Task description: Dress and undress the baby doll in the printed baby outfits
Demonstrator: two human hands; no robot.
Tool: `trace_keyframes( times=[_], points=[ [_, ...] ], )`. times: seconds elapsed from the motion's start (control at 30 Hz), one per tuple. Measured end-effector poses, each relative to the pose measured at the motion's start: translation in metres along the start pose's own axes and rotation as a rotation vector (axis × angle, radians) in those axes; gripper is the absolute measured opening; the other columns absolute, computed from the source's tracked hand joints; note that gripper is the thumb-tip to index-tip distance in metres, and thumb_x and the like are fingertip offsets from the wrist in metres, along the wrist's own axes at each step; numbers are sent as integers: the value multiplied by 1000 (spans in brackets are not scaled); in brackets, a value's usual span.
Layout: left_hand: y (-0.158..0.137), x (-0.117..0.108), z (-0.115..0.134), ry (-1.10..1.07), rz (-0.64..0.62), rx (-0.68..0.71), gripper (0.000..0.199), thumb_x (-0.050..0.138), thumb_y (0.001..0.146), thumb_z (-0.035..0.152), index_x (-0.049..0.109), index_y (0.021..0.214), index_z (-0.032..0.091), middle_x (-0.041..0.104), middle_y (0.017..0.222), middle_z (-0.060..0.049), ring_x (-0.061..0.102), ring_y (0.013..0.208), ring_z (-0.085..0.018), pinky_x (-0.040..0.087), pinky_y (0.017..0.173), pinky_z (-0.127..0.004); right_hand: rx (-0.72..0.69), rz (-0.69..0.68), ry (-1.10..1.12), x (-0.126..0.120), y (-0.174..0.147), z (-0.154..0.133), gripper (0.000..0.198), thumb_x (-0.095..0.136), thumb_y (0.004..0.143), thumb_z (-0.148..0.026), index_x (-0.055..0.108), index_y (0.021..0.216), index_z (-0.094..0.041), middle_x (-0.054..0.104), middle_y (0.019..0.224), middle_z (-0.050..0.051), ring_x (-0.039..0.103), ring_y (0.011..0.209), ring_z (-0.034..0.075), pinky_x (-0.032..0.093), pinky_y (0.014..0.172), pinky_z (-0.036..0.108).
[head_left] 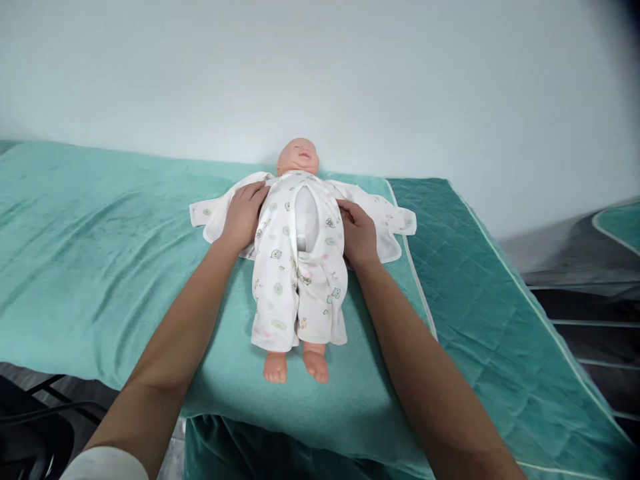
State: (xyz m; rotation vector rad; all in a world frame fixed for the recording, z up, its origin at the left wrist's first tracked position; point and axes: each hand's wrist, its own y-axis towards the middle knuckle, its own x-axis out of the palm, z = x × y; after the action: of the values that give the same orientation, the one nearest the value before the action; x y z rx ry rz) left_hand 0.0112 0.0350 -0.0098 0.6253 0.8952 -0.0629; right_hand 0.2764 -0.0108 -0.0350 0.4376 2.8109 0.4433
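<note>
A baby doll [298,157] lies on its back, head away from me and bare feet toward me. Printed white baby trousers [275,267] cover its front up near the neck, with an oval gap showing the white torso. Beneath the doll, a matching white baby shirt [387,217] is spread with both sleeves out. My left hand [245,212] rests at the doll's side, fingers extended and touching the trousers' edge over the shirt. On the opposite side, my right hand [358,230] has bent fingers closed at the trousers' edge; some fingertips are hidden.
A light green towel-like cover [125,267] lies under the doll. To the right, a darker quilted green pad [480,280] shows beyond its edge. A pale wall [320,73] stands right behind the doll's head. Metal rails [595,323] are at far right.
</note>
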Motion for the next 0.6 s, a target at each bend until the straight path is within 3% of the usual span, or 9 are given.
trace_keyframes(
  times=[0.07, 0.17, 0.33, 0.5, 0.6],
  points=[
    [-8, -4, 3, -12, -35, 13, 47, 45, 96, 25, 58, 141, 20, 52, 154, -13, 43, 143, -27, 30, 123, -46, 53, 49, -25, 0, 2, 5, 30, 59, 86, -36, 74, 107, -21, 78, 108, 7, 70, 102, 24, 54, 97, 45],
    [-17, -8, 10, -41, -56, 11, 47, 45, 95, 24, 57, 140, 20, 53, 152, -13, 44, 141, -27, 32, 122, -46, 95, 0, -89, -3, 7, 6, 26, 62, 82, -37, 74, 96, -19, 79, 96, 7, 71, 94, 26, 57, 88, 44],
    [-21, -10, 26, -37, 72, -138, 27, 50, 91, 21, 64, 114, 25, 65, 126, -11, 51, 124, -32, 38, 112, -50, 168, -141, -19, -8, 9, -8, 29, 70, 77, -42, 77, 91, -18, 79, 90, 5, 71, 93, 29, 58, 84, 43],
    [-27, -9, 40, -356, 136, -370, 14, 56, 89, 23, 57, 102, 26, 66, 98, -4, 57, 100, -25, 47, 92, -38, 306, -239, 268, -6, 6, -23, 34, 82, 64, -43, 76, 93, -25, 80, 95, 5, 72, 97, 32, 60, 87, 49],
    [-29, -8, 44, -513, 95, -440, 15, 58, 88, 26, 54, 102, 23, 67, 104, -4, 57, 104, -24, 47, 95, -37, 320, -271, 327, -5, 6, -31, 35, 86, 60, -44, 75, 88, -26, 80, 98, 6, 71, 105, 35, 60, 91, 53]
  ],
)
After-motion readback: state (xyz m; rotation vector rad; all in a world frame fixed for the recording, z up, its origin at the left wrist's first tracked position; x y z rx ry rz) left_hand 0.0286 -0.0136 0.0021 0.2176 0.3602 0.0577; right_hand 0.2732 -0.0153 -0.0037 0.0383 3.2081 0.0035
